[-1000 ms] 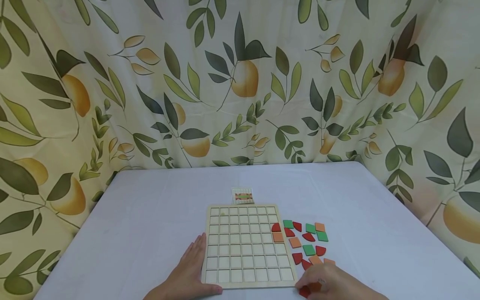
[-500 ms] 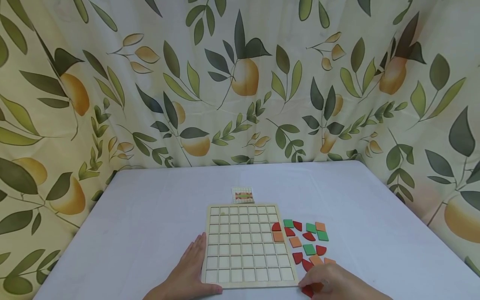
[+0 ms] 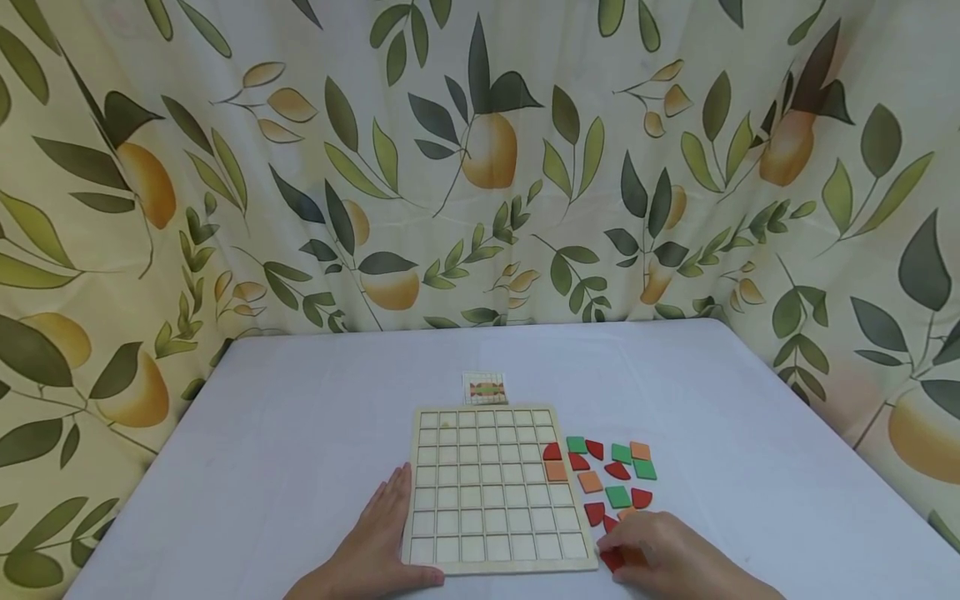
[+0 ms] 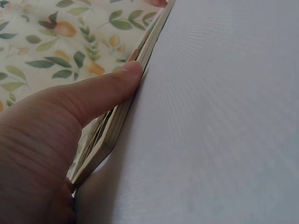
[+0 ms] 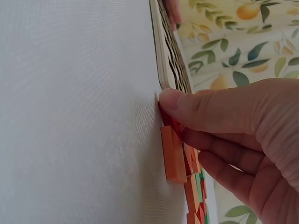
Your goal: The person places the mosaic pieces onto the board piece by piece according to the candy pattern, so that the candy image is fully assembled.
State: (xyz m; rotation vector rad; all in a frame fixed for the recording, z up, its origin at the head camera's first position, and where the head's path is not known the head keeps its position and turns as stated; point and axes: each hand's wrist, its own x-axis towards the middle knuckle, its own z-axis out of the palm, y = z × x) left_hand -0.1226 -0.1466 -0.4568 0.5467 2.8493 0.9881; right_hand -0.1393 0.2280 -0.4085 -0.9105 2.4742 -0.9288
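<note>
My left hand (image 3: 371,533) lies along the left side of the pale wooden grid board (image 3: 483,564), fingers straight. Its thumb (image 4: 107,88) touches the board's near edge. Two tiles sit in the board's right column: a red rounded tile (image 3: 552,452) and an orange square tile (image 3: 556,472). Just off the board's near right corner, my right hand (image 3: 663,554) pinches a red tile (image 5: 169,119) between thumb and fingers. An orange tile (image 5: 174,156) stands right beside the red one in the right wrist view; my hand hides it in the head view.
Loose red, orange and green tiles, among them a green square (image 3: 618,497), lie right of the board. A small pattern card (image 3: 486,389) lies behind the board on the white tablecloth (image 3: 322,417). A leaf-and-fruit patterned curtain (image 3: 480,167) hangs around the back.
My right hand has shifted slightly away from the table's near edge, now covering more of the nearest orange tiles. The red tile at its fingertips shifted slightly too. The left hand stays in place.
</note>
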